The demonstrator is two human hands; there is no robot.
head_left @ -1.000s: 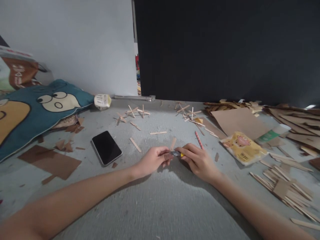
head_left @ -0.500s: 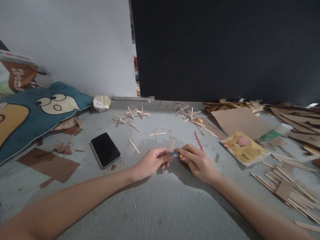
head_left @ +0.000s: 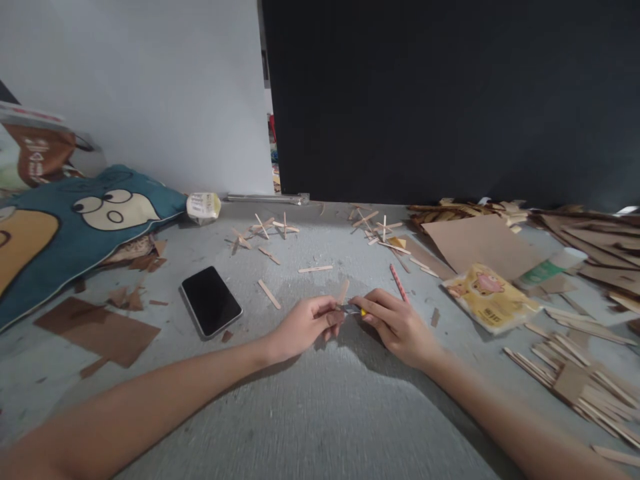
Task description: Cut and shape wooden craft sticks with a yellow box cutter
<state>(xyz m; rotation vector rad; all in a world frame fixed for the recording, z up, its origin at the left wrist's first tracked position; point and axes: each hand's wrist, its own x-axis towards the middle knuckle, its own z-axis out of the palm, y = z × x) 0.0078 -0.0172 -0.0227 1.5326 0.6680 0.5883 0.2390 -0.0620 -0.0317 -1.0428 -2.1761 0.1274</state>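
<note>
While our right grip (head_left: 397, 325) clasps a yellow-grey tool (head_left: 363, 311), our left grip (head_left: 306, 325) pinches a pale wooden stick (head_left: 343, 291), jutting forward lengthwise.

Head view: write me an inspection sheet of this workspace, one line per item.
Surface: grey tabletop, littered with brown scraps.
Job's things: wooden stick and blade-like tool, close together.
Clutter: dark-screened phone, yellow packet, cardboard sheet, loose sticks at the right.
Hands: left hand pinches the stick; right hand grips the tool.
Cables: nothing seen for certain.
Surroundings: pale panel and black panel behind; teal cushion at the left.
</note>
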